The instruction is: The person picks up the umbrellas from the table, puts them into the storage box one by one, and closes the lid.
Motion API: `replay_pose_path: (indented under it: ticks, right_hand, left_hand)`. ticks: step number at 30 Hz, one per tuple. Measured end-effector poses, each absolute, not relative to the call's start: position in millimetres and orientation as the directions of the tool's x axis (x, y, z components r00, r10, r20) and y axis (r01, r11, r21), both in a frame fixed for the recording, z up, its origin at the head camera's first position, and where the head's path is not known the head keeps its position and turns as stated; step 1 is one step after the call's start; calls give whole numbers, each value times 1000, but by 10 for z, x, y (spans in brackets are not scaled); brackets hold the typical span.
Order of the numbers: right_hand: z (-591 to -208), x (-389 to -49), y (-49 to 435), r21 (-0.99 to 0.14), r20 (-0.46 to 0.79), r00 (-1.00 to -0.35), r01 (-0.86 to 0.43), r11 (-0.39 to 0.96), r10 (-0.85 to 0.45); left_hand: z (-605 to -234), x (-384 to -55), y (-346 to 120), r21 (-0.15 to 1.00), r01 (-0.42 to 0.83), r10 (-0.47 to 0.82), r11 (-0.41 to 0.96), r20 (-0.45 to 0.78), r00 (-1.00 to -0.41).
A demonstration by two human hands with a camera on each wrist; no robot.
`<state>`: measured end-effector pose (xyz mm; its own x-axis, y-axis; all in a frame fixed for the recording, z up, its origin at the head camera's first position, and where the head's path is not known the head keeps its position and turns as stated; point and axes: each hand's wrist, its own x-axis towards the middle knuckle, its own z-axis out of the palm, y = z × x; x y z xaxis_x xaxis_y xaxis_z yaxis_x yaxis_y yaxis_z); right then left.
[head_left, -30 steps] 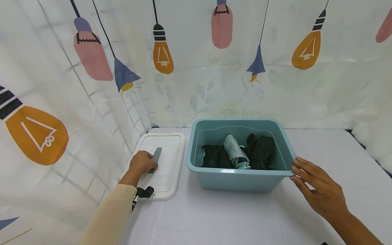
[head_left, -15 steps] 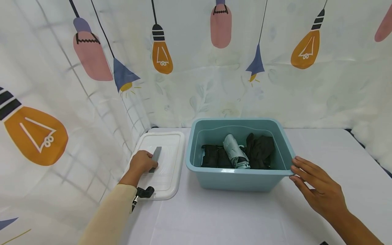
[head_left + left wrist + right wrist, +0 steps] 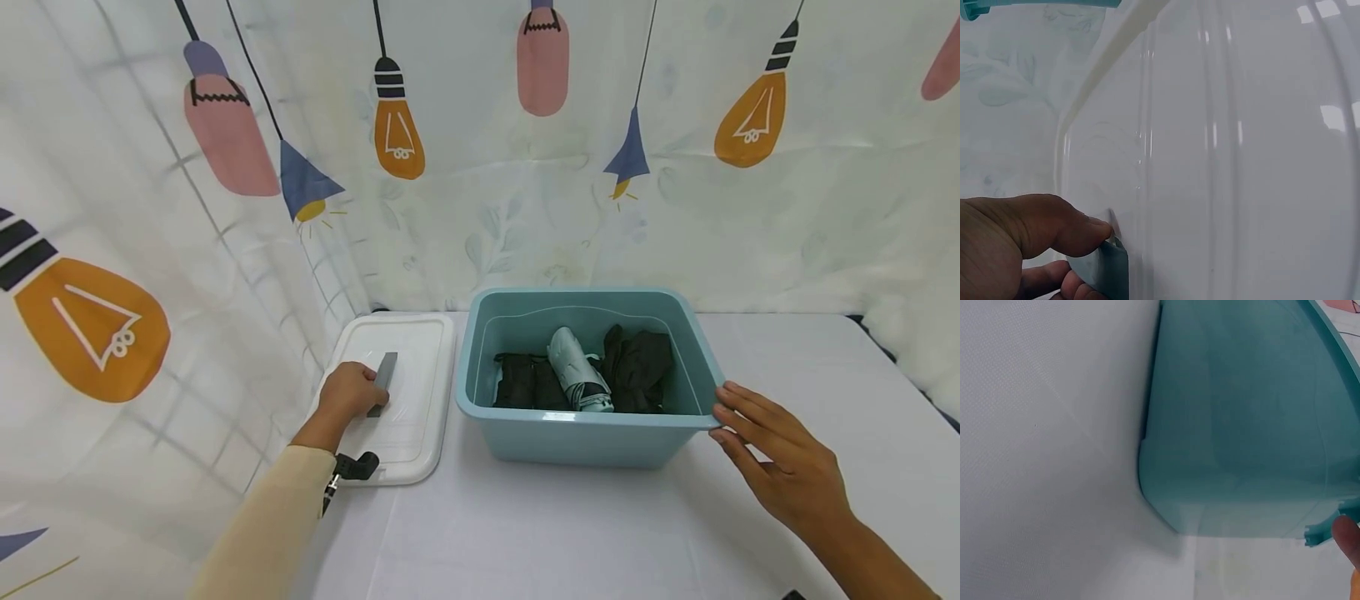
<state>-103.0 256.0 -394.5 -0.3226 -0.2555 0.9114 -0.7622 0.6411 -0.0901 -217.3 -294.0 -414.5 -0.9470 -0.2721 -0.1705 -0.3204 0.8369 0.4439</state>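
Note:
On the left of the head view lies a white lid (image 3: 408, 450) with a grey handle (image 3: 384, 385) at its middle. My left hand (image 3: 347, 396) pinches that handle between thumb and fingers; the left wrist view shows the thumb (image 3: 1079, 234) on top of it. Beside the lid stands a light blue plastic bin (image 3: 585, 446). The fingers of my right hand (image 3: 787, 471) rest over its right front rim corner, the thumb just under the rim. Inside the bin are a black folded bundle (image 3: 517, 383), a light blue rolled bundle (image 3: 573, 367) and dark crumpled cloth (image 3: 641, 367).
A white-covered table (image 3: 570, 533) bears the bin and the lid. Patterned curtains (image 3: 480, 208) hang behind and along the left, close to the lid's left side. A small black object (image 3: 793, 595) shows at the bottom edge.
The lid and my left hand have shifted slightly up in the head view, away from me. My right hand and the bin stay where they were.

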Motion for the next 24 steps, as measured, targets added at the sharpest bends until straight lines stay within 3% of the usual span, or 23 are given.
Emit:
replay_pose_path:
  ticks: [24]
  right_hand:
    - [-3934, -1026, 2550, -91, 919, -310, -770, 632, -245]
  left_hand:
    - [-3924, -2141, -2801, 450, -291, -247, 844, -155, -957]
